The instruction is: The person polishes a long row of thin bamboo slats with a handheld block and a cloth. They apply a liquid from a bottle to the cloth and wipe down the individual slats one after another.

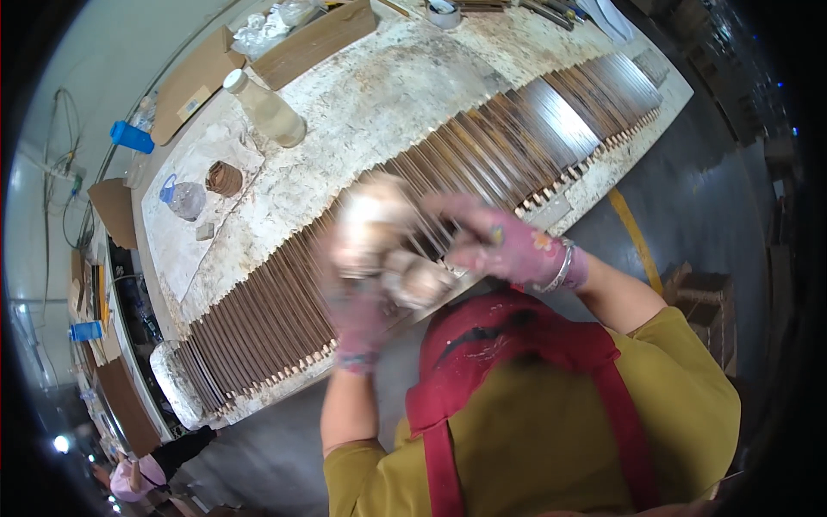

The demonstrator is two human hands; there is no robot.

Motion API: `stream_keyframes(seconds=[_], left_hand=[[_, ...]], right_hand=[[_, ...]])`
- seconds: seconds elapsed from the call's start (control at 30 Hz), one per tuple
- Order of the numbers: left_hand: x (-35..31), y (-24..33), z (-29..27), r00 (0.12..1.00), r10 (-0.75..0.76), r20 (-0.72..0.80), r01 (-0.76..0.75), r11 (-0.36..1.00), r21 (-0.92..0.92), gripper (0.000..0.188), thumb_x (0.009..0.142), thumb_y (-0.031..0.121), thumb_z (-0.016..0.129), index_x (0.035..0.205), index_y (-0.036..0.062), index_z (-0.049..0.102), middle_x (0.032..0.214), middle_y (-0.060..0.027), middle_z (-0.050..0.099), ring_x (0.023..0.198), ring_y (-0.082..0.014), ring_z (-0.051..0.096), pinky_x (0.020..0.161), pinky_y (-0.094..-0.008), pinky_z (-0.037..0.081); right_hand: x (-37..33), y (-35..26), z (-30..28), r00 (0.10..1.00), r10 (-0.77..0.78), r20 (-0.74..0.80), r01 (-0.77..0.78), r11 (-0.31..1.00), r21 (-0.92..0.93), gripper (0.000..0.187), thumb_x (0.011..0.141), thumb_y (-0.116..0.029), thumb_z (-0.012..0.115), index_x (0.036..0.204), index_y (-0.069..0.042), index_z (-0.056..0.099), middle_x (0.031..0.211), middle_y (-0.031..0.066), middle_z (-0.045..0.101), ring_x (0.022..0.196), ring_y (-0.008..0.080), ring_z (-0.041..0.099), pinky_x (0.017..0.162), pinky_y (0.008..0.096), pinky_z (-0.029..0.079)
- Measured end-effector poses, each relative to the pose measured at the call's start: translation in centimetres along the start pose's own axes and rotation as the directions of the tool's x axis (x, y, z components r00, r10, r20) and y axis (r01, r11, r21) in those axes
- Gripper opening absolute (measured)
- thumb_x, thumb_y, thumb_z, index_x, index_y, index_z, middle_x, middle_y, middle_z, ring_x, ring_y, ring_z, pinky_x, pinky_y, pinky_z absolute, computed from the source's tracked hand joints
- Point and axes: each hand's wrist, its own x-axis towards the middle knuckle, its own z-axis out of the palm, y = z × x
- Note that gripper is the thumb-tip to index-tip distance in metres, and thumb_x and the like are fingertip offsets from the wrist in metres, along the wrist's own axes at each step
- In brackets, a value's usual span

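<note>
Smeared by motion, my left hand in a pink patterned glove is at a blurred, pale, shiny object and seems to grip it. A second rounded, shiny piece shows just right of it; whether the two are joined I cannot tell. My right hand, also gloved and with a silver bracelet at the wrist, is beside them with its fingers apart and nothing visible in them. Both hands are over a long row of brown wooden strips laid side by side along the table's near edge. Several strips are hidden beneath them.
A capped bottle of cloudy liquid stands on the stained white table. Left of it are a brown coil and a clear bag-like item. A cardboard box and a tape roll lie behind. Another person is far left.
</note>
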Motion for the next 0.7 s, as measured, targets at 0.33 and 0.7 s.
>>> stream_keyframes(seconds=[0.33,0.7], left_hand=[[7.2,-3.8,3.7,0.597,0.305,0.742,-0.752,0.535,0.385,0.054,0.082,0.015,0.069,0.133,0.0217,0.054,0.129,-0.0162,0.055,0.115,-0.0360,0.056,0.097,-0.0432,0.049],[20.0,-6.7,2.6,0.666,0.230,0.709,-0.716,0.464,0.522,0.032,0.081,0.014,0.068,0.113,0.0191,0.069,0.121,-0.0140,0.062,0.105,-0.0333,0.061,0.089,-0.0399,0.052]], right_hand=[[1.3,8.0,4.8,0.949,0.043,-0.313,-0.303,0.406,-0.862,0.058,0.093,-0.041,0.052,0.140,-0.007,0.044,0.145,0.0195,0.042,0.134,0.0356,0.041,0.114,0.0517,0.018],[0.8,8.3,5.1,0.936,-0.104,-0.336,-0.263,0.427,-0.865,0.055,0.093,-0.042,0.051,0.140,-0.013,0.045,0.145,0.0121,0.044,0.129,0.0314,0.045,0.112,0.0502,0.022]])
